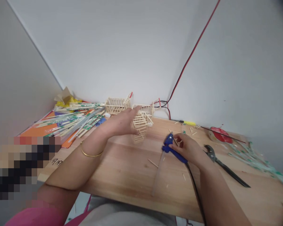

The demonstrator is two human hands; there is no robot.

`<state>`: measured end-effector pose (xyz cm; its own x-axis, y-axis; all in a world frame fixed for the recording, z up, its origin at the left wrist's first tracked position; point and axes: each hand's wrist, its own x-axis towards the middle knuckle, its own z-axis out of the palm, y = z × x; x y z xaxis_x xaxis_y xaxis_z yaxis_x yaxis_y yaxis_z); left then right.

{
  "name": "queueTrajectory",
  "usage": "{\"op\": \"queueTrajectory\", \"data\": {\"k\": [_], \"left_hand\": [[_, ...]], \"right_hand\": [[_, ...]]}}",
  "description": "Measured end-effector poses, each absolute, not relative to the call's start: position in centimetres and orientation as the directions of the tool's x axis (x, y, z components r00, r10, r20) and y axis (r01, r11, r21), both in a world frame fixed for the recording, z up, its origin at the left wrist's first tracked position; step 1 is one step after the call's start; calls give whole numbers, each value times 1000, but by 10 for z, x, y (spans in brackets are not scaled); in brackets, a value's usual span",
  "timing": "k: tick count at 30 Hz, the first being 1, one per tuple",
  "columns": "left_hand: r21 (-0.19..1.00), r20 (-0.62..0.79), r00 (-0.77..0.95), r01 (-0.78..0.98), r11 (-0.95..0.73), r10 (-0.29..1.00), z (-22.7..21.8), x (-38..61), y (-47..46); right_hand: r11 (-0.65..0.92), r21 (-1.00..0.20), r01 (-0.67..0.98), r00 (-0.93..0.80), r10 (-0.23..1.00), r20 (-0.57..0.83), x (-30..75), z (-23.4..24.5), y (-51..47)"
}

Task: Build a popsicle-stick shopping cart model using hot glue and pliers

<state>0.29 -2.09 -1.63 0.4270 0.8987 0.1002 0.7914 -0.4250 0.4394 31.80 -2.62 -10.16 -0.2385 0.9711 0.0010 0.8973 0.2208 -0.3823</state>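
A stick frame (140, 124) is grasped by the left hand (122, 122); whether the right hand (188, 148) grips the glue gun (167, 148) cannot be told.

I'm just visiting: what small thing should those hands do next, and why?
Perhaps the right hand should take a firm grip on the blue glue gun: it is right against the gun, though a firm hold isn't clear, while the left hand is at the wooden lattice.

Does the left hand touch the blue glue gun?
No, the left hand holds the stick frame, apart from the blue glue gun.
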Motion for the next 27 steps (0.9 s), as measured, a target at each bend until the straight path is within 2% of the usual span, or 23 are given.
{"op": "queueTrajectory", "data": {"k": [3,7,11,13,18,23,27], "left_hand": [[527,73,377,772,-356,923,-11,1,-20],[689,-31,278,702,-181,960,-4,-3,-20],[905,-141,301,426,-1,943,-1,-3,-19],[961,-174,317,260,90,932,-2,-2,-17],[971,-193,432,-48,236,881,-9,0,-12],[916,-221,478,-197,349,850,-19,3,-7],[858,-270,512,-257,446,815,-24,8,-4]], "right_hand": [[234,-384,893,-250,968,9,317,-100,-27],[246,-418,875,-260,965,23,314,-95,-29],[274,-546,792,-292,955,56,307,-89,-35],[283,-639,715,-305,949,79,302,-86,-39],[285,-808,516,-271,949,162,290,-81,-47],[419,-803,424,-184,908,377,288,-84,-48],[465,-815,345,-139,884,446,290,-84,-49]]}}
